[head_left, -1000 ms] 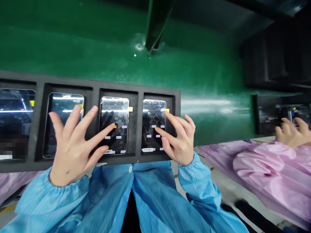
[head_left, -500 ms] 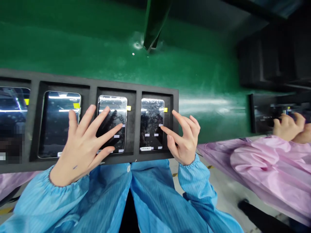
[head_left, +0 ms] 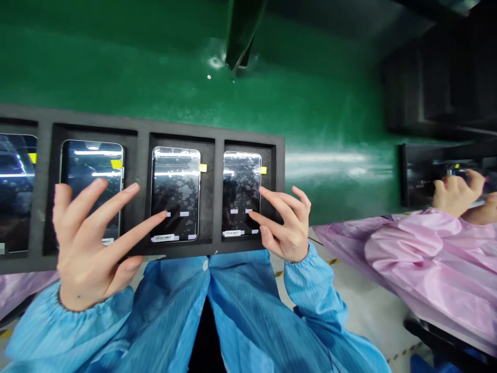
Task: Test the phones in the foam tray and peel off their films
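My left hand is spread, palm down. Its index fingertip meets a small pale rectangle low on the left side of a phone's dark screen. The other fingers hang over another phone to the left, covering much of its lower half. My right hand has its fingers apart and holds nothing. Its index fingertip lies at a pale rectangle on the rightmost phone, with the middle fingertip by that phone's right edge. The phones lie face up in separate compartments of a black tray; yellow tabs mark their right sides.
Another phone lies partly in view at far left. Behind the tray stretches a green surface with a green post. At right, a co-worker's pink sleeve and hands are beside a black tray.
My left hand has moved left and slightly down, uncovering more of the middle phone. My right index fingertip has shifted down and left on the rightmost screen. The view has shifted slightly.
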{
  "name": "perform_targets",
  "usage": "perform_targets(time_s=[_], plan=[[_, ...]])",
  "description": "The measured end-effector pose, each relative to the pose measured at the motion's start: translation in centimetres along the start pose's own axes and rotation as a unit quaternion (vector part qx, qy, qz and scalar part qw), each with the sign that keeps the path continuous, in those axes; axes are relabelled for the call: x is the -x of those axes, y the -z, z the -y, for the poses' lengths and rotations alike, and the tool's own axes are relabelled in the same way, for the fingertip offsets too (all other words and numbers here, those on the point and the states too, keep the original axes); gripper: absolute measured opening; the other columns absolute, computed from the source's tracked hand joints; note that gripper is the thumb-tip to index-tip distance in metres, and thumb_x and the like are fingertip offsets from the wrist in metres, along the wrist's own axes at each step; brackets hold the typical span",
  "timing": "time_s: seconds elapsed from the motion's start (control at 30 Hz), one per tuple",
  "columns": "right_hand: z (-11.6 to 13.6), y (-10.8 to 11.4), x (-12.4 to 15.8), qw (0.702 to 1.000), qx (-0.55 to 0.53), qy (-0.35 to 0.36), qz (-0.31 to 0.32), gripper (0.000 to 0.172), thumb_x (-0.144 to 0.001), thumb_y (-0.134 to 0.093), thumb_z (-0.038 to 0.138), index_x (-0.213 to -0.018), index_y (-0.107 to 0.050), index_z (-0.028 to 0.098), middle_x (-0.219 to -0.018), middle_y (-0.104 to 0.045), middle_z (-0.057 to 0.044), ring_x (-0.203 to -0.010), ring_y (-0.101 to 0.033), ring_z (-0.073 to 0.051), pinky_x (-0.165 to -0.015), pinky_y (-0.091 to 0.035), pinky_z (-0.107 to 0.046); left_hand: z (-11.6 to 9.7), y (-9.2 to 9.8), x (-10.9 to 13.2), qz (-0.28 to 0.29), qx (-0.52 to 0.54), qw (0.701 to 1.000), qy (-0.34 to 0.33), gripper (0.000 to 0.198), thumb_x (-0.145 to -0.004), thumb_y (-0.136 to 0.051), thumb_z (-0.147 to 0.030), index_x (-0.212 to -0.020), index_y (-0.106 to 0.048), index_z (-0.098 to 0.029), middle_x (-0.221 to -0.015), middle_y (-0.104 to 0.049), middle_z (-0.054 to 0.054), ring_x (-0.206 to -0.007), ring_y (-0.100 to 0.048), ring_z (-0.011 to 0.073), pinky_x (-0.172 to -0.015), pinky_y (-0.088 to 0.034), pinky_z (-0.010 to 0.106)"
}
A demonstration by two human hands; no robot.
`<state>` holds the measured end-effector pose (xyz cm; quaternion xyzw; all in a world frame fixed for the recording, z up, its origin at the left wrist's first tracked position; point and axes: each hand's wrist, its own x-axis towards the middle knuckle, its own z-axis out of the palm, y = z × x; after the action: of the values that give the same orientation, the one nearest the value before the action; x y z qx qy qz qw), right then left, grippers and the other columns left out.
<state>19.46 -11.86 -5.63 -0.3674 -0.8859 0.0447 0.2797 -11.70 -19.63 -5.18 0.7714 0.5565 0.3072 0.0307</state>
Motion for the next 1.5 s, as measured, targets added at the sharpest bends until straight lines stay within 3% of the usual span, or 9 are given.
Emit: perform_targets(time_s=[0.23,0.37,0.5,0.93,1.2,1.4,1.5], plan=[[-0.1,-0.1,-0.2,0.999,0.004,-0.003,0.034,0.027,-0.088,-0.049,0.022,-0.089,-0.076,0.025,-0.133,-0.062,-0.006,-0.113,-0.058,-0.023,-0.110,-0.035,-0.052,0.3,0.0,0.7,0.007,-0.015,0.999,-0.029,0.050,-0.093,-0.030,-0.046,-0.136,-0.053,-0.036,-0.154,-0.040,-0.002,-0.147,-0.031,0.0251,-0.126,-0.014,0.052],[0.1,0.0,-0.5,1.000,-0.004,0.002,0.003,0.029,-0.089,-0.047,0.022,-0.090,-0.075,0.025,-0.135,-0.061,-0.004,-0.110,-0.059,-0.022,-0.108,-0.037,-0.051,0.0,0.0,1.0,0.043,-0.018,0.999,0.009,0.047,-0.096,-0.027,-0.050,-0.135,-0.051,-0.041,-0.155,-0.038,-0.004,-0.147,-0.030,0.0268,-0.124,-0.013,0.059],[0.6,-0.2,-0.7,1.000,-0.010,0.000,-0.026,0.030,-0.091,-0.045,0.023,-0.091,-0.075,0.025,-0.135,-0.061,-0.003,-0.106,-0.060,-0.022,-0.105,-0.040,-0.051,-0.6,-0.3,0.6,0.091,0.004,0.996,-0.006,0.049,-0.097,-0.025,-0.054,-0.140,-0.045,-0.041,-0.160,-0.029,-0.003,-0.150,-0.023,0.0257,-0.124,-0.007,0.061],[1.1,-0.7,-1.0,1.000,-0.028,0.003,-0.009,0.029,-0.091,-0.046,0.022,-0.089,-0.075,0.024,-0.132,-0.062,-0.006,-0.108,-0.058,-0.023,-0.105,-0.039,-0.051,-0.7,-1.0,0.0,0.131,0.003,0.991,-0.003,0.051,-0.097,-0.024,-0.056,-0.142,-0.041,-0.040,-0.161,-0.024,0.000,-0.151,-0.021,0.0287,-0.123,-0.005,0.064],[1.3,-0.9,-1.8,0.997,-0.012,0.024,0.078,0.027,-0.090,-0.048,0.022,-0.099,-0.073,0.025,-0.139,-0.058,-0.008,-0.116,-0.054,-0.023,-0.110,-0.033,-0.051,-0.1,0.1,1.2,0.017,-0.035,0.999,0.007,0.049,-0.097,-0.024,-0.052,-0.135,-0.053,-0.039,-0.154,-0.039,-0.001,-0.145,-0.033,0.0251,-0.124,-0.015,0.058],[1.4,-0.6,-1.4,0.998,-0.037,0.027,0.036,0.028,-0.089,-0.046,0.022,-0.096,-0.074,0.025,-0.134,-0.061,-0.006,-0.111,-0.057,-0.022,-0.108,-0.037,-0.050,0.1,0.1,1.4,0.080,-0.038,0.995,0.040,0.048,-0.097,-0.025,-0.054,-0.135,-0.051,-0.042,-0.158,-0.033,-0.001,-0.149,-0.026,0.0284,-0.123,-0.007,0.065],[1.7,-0.5,-1.1,0.998,-0.057,0.032,0.020,0.030,-0.089,-0.045,0.021,-0.096,-0.074,0.025,-0.135,-0.060,-0.006,-0.108,-0.058,-0.022,-0.107,-0.038,-0.050,-0.1,0.2,1.1,0.064,-0.024,0.995,0.079,0.039,-0.097,-0.039,-0.044,-0.134,-0.048,-0.049,-0.158,-0.032,-0.008,-0.149,-0.026,0.0264,-0.124,-0.006,0.064]])
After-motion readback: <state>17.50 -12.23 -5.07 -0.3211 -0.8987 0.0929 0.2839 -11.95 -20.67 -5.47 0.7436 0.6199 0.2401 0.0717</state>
